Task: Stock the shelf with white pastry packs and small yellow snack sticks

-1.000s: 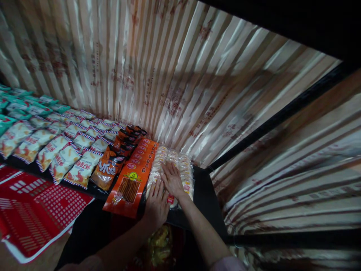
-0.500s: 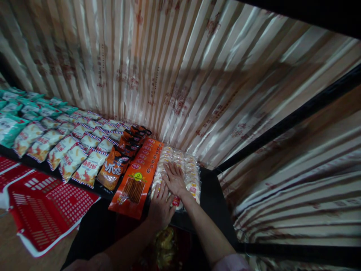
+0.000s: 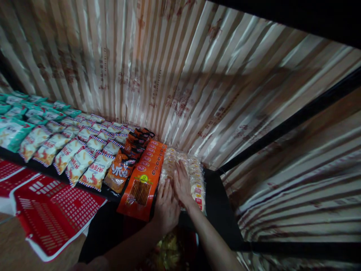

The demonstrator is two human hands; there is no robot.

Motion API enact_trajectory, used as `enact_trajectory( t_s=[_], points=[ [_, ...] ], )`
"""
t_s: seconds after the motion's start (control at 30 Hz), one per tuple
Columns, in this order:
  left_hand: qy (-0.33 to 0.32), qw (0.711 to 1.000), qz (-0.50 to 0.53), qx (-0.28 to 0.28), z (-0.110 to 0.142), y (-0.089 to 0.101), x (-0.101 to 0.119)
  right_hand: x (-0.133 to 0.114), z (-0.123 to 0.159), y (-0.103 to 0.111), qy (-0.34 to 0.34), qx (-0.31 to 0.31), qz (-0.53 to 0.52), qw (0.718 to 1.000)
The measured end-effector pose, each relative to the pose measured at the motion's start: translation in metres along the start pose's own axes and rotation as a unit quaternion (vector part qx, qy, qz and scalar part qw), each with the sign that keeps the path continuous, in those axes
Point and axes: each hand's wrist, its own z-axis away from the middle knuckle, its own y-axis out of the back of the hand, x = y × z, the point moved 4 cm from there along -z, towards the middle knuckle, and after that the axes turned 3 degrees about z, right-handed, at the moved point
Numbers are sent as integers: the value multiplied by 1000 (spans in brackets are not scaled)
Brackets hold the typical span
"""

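At the lower left of the frame you have a red basket (image 3: 56, 214) with a white rim, above a brown floor (image 3: 17, 241). Striped, printed sheeting (image 3: 135, 64) fills the background. A dark bar (image 3: 290, 120) crosses it diagonally at right. Green packets (image 3: 17, 131) occupy the far left.

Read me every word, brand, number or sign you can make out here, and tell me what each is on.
"上虾", probably, on the front white striped bag; the characters before it are unclear.
"烧", probably, on the orange-brown bag, beside a partly unclear character.
Too small or blurred to read: prints on the long orange packet, clear packets, teal bags and striped wall sheeting.
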Motion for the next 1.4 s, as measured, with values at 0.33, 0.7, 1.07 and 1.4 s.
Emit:
enact_trajectory(
  t_s=[0.33,0.7,1.07,1.4],
  points=[
    [73,985,-154,4,29,44,-119,-71,84,-93,-71,4,-114,991],
    [23,979,-195,-56,44,28,-134,-59,89,-136,-47,39,19,998],
    [8,985,-155,-82,37,35,-133,-62,93,-133,-47,45,25,998],
    [-24,984,-152,-93,32,37,-133,-73,92,-122,-33,42,35,998]
  ],
)
